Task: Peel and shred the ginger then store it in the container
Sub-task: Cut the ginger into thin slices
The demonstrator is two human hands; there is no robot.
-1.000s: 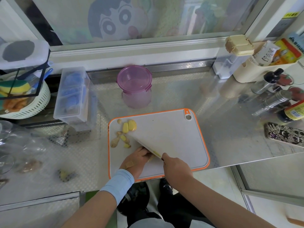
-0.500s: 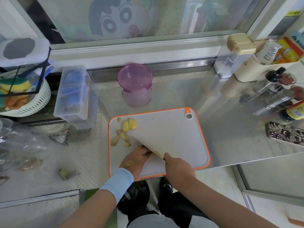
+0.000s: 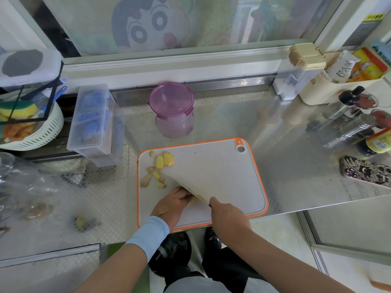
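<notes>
Two hands work at the lower edge of the cutting board [image 3: 222, 176] — almost nothing has moved since half a second ago.
Left hand [image 3: 171, 205] curls its fingers over a ginger piece [image 3: 192, 201]; right hand [image 3: 228, 216] grips the knife [image 3: 196, 195]. Ginger chunks [image 3: 165, 159] lie at the board's upper left — the purple container [image 3: 172, 111], lid on, stands above. Label writing at right is too small to read.

Daylight comes through a frosted window [image 3: 222, 24] bearing a cartoon face [image 3: 148, 24], above a white sill [image 3: 169, 68] and shiny steel counter [image 3: 285, 155].
</notes>
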